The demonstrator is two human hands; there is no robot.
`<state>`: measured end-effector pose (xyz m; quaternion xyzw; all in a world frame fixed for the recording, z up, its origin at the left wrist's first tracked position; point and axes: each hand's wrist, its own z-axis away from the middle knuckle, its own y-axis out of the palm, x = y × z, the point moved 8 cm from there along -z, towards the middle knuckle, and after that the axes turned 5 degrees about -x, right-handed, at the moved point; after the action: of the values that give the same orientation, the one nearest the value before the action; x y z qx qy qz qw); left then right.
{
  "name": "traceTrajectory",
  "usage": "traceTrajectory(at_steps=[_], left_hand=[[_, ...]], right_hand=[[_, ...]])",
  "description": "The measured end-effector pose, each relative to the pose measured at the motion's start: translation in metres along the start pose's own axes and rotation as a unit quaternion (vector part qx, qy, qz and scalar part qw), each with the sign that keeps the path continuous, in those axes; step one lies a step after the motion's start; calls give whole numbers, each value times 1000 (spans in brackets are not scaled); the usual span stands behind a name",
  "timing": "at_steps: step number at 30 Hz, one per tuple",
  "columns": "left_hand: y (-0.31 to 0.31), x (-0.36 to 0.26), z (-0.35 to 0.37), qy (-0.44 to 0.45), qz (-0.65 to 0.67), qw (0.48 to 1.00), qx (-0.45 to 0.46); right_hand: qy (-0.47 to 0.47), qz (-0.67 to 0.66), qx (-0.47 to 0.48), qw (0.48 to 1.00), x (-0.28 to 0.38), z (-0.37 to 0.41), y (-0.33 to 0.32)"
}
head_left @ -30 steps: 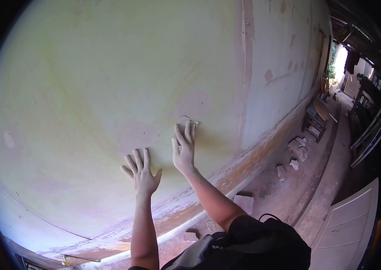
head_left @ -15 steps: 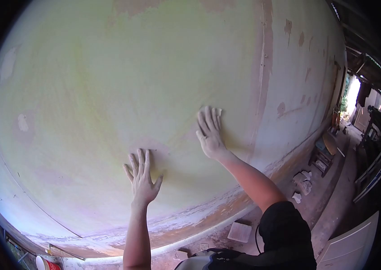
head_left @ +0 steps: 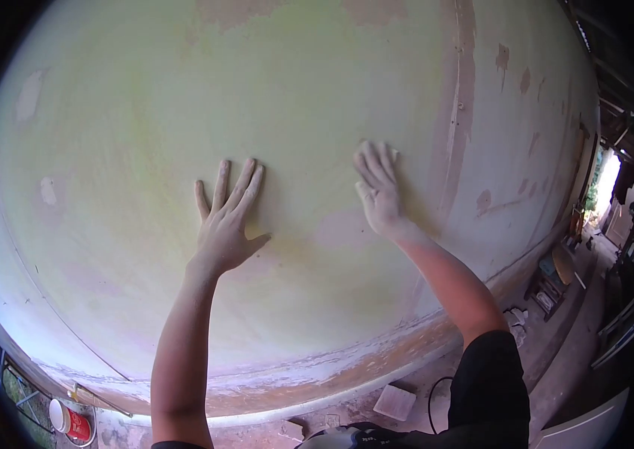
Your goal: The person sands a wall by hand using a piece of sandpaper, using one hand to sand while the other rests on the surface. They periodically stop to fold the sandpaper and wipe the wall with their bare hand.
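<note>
A large pale green wall [head_left: 294,97] with pinkish patches fills most of the view. My left hand [head_left: 229,217] lies against it left of centre, fingers spread, with nothing in it. To the right and a little higher, my right hand [head_left: 381,183] is on the wall, slightly blurred. A small pale edge of something shows beside its fingertips, mostly hidden under the fingers. Both hands are coated in whitish dust.
A red and white bucket [head_left: 71,420] stands at the lower left. Below the wall are a square block [head_left: 395,402] and broken pieces [head_left: 515,318] on the floor. A small rack [head_left: 545,294] and a pale panel [head_left: 583,425] are at the right.
My left hand has moved up the wall and slightly left. My right hand is also higher and farther right. The view has shifted a little, showing more of the bucket.
</note>
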<state>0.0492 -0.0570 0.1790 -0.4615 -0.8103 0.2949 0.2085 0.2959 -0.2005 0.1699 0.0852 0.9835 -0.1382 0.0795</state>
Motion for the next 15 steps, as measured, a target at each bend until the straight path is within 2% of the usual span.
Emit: traceTrajectory(at_steps=[1, 2, 3, 4, 6, 7, 10, 13, 15], left_hand=[[-7, 5, -7, 38, -11, 999, -11], [-15, 9, -11, 77, -25, 996, -23], [-30, 16, -15, 69, -72, 994, -44], [-41, 25, -21, 72, -80, 993, -49], [-66, 51, -32, 41, -139, 983, -115], [-72, 59, -38, 57, -158, 974, -150], [-68, 63, -41, 73, -194, 962, -179], [-67, 65, -41, 76, -204, 956, -195], [-67, 67, -41, 78, -202, 956, -198]], right_hand=[[-4, -5, -3, 1000, 1, -6, -1], [-81, -20, 73, 994, 13, -9, 12], [-155, -32, 144, 977, 24, -10, 22], [-156, -32, 135, 978, 16, -22, 15], [-178, 60, 92, 978, -22, -62, -11], [-148, 80, 55, 984, -40, -86, -25], [-71, 106, -19, 992, -91, -157, -48], [-89, 102, -50, 990, -88, -217, -55], [-109, 134, -70, 982, -62, -232, -44]])
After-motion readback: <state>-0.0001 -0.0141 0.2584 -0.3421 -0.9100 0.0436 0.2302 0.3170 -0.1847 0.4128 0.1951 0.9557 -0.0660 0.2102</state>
